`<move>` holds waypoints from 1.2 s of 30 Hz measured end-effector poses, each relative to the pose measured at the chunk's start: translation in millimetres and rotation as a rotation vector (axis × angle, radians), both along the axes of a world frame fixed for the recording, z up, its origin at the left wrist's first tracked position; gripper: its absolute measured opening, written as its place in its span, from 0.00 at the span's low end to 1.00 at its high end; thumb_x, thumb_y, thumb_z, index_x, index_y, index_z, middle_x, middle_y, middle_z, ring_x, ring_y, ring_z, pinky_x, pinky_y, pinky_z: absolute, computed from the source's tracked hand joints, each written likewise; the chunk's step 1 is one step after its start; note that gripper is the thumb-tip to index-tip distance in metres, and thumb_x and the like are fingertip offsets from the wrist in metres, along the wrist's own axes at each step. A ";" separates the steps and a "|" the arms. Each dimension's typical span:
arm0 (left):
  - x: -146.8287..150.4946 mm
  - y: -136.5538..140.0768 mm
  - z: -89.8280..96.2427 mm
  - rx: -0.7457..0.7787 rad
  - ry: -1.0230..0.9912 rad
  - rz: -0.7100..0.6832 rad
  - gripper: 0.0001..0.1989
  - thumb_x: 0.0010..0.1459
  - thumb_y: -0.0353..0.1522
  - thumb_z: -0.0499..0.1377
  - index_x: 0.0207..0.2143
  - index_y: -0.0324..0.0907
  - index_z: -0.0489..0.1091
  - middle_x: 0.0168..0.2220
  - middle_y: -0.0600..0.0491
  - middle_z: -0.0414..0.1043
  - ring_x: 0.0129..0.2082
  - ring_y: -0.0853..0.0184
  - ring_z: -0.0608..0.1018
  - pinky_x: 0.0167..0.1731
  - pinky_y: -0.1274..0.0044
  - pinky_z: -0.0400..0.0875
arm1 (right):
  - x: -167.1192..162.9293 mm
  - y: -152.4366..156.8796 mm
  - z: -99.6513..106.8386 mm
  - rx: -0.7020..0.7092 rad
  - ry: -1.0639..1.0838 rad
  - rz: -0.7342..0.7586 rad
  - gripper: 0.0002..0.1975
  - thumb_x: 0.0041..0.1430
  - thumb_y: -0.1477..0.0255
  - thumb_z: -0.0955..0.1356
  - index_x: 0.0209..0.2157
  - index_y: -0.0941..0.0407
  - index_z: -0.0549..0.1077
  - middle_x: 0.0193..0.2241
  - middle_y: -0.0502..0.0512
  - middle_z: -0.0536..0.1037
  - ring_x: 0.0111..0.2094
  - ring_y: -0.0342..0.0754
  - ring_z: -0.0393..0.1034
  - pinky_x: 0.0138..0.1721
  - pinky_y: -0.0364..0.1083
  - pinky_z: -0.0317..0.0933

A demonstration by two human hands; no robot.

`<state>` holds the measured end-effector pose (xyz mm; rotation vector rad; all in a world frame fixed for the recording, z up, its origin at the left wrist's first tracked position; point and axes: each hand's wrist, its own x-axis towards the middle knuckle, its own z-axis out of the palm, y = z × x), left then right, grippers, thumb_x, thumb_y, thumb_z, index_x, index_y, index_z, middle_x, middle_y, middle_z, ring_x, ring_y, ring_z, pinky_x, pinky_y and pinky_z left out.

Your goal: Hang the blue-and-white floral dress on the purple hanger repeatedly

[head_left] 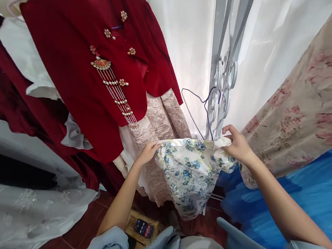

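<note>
A white garment printed with blue roses and green leaves [187,174] is stretched by its top edge between my two hands. My left hand [149,151] pinches the left end of that edge, close to the pale embossed skirt behind. At the right end, my right hand [237,146] grips the gathered cloth, with the fingers closed around it. A thin purple hanger [204,101] shows just behind the top edge; its lower part is hidden by the cloth, and I cannot tell whether the two are joined.
On the left hangs a red jacket [88,81] with beaded ornaments, over a pale embossed skirt [160,115]. A grey metal stand [221,32] rises before white curtains [185,25]. Pink-flowered fabric [300,112] and blue fabric [319,186] lie right. A phone [144,228] rests on a wooden stool.
</note>
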<state>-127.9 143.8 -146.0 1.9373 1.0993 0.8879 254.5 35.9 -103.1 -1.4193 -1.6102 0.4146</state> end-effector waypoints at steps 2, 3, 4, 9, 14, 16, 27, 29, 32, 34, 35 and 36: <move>3.5 14.3 -0.7 0.009 -0.018 0.011 0.15 0.56 0.42 0.54 0.25 0.40 0.65 0.24 0.56 0.63 0.28 0.68 0.65 0.30 0.78 0.60 | -10.7 0.9 -7.9 -0.018 -0.036 -0.042 0.25 0.50 0.68 0.70 0.51 0.53 0.66 0.24 0.45 0.76 0.22 0.46 0.64 0.27 0.42 0.55; 6.7 19.7 -0.8 0.005 -0.025 0.010 0.15 0.55 0.42 0.54 0.24 0.40 0.65 0.24 0.56 0.63 0.28 0.68 0.64 0.30 0.78 0.59 | -16.2 1.6 -10.9 -0.011 -0.071 -0.075 0.27 0.51 0.66 0.70 0.54 0.54 0.66 0.28 0.49 0.78 0.25 0.48 0.69 0.28 0.43 0.57; 10.4 24.0 -0.7 -0.004 -0.026 0.004 0.15 0.54 0.42 0.55 0.23 0.41 0.64 0.23 0.56 0.63 0.27 0.68 0.64 0.29 0.78 0.59 | -21.7 2.5 -13.1 0.005 -0.108 -0.119 0.29 0.52 0.64 0.70 0.56 0.54 0.66 0.33 0.53 0.79 0.30 0.51 0.72 0.30 0.44 0.58; 22.3 39.4 -2.1 -0.064 0.008 -0.052 0.14 0.52 0.42 0.56 0.25 0.40 0.68 0.25 0.55 0.67 0.30 0.66 0.66 0.31 0.77 0.61 | -40.7 9.5 -21.0 0.087 -0.131 -0.337 0.31 0.55 0.60 0.69 0.59 0.57 0.68 0.45 0.63 0.78 0.41 0.59 0.75 0.32 0.47 0.62; 15.6 56.8 -10.4 -0.020 0.060 -0.145 0.12 0.52 0.39 0.54 0.22 0.41 0.65 0.24 0.55 0.67 0.29 0.66 0.66 0.32 0.77 0.62 | -31.6 7.3 -22.2 0.107 0.155 -0.078 0.15 0.60 0.63 0.67 0.42 0.57 0.78 0.34 0.57 0.81 0.34 0.52 0.74 0.37 0.48 0.66; 16.7 63.2 -13.2 0.020 0.088 -0.156 0.12 0.55 0.37 0.52 0.22 0.42 0.63 0.24 0.55 0.66 0.29 0.66 0.66 0.32 0.77 0.62 | -23.1 -2.1 -14.8 0.119 0.223 -0.074 0.15 0.58 0.60 0.70 0.36 0.57 0.78 0.30 0.55 0.81 0.32 0.51 0.73 0.35 0.47 0.66; 58.4 151.6 61.7 0.198 0.014 -0.005 0.12 0.56 0.32 0.49 0.19 0.43 0.59 0.23 0.54 0.61 0.29 0.65 0.66 0.37 0.74 0.63 | 13.3 -54.1 38.9 -0.069 0.153 -0.095 0.20 0.60 0.55 0.71 0.25 0.57 0.76 0.19 0.49 0.71 0.21 0.43 0.62 0.22 0.42 0.54; 74.6 163.0 89.2 0.260 -0.051 -0.023 0.10 0.57 0.34 0.49 0.24 0.42 0.62 0.28 0.53 0.66 0.34 0.63 0.69 0.42 0.73 0.65 | 15.0 -53.7 43.1 -0.090 0.197 -0.072 0.18 0.58 0.56 0.72 0.28 0.58 0.79 0.22 0.50 0.76 0.24 0.45 0.66 0.25 0.42 0.57; 105.7 154.9 120.3 0.350 -0.149 -0.160 0.14 0.59 0.37 0.54 0.45 0.42 0.69 0.50 0.48 0.71 0.52 0.59 0.71 0.53 0.71 0.65 | 19.8 -54.6 43.1 -0.087 0.288 -0.095 0.18 0.55 0.56 0.73 0.35 0.57 0.83 0.30 0.53 0.82 0.31 0.50 0.73 0.30 0.44 0.63; 123.1 133.4 126.8 0.375 -0.143 -0.237 0.23 0.62 0.40 0.55 0.58 0.43 0.64 0.62 0.45 0.63 0.60 0.58 0.67 0.58 0.70 0.63 | 26.0 -55.6 38.2 -0.069 0.367 -0.127 0.18 0.53 0.57 0.74 0.36 0.57 0.83 0.32 0.55 0.83 0.33 0.52 0.75 0.33 0.44 0.65; 129.5 119.5 125.0 0.363 -0.113 -0.265 0.25 0.64 0.41 0.54 0.60 0.43 0.61 0.64 0.44 0.61 0.61 0.58 0.67 0.58 0.69 0.63 | 29.6 -55.4 34.9 -0.073 0.418 -0.127 0.18 0.52 0.57 0.75 0.37 0.56 0.83 0.32 0.55 0.84 0.33 0.52 0.76 0.33 0.45 0.66; 134.5 104.7 120.3 0.342 -0.074 -0.289 0.24 0.66 0.42 0.52 0.61 0.43 0.62 0.64 0.43 0.63 0.61 0.58 0.68 0.58 0.69 0.64 | 33.0 -54.2 31.5 -0.095 0.477 -0.113 0.18 0.51 0.57 0.75 0.36 0.56 0.83 0.31 0.55 0.84 0.32 0.51 0.77 0.33 0.45 0.67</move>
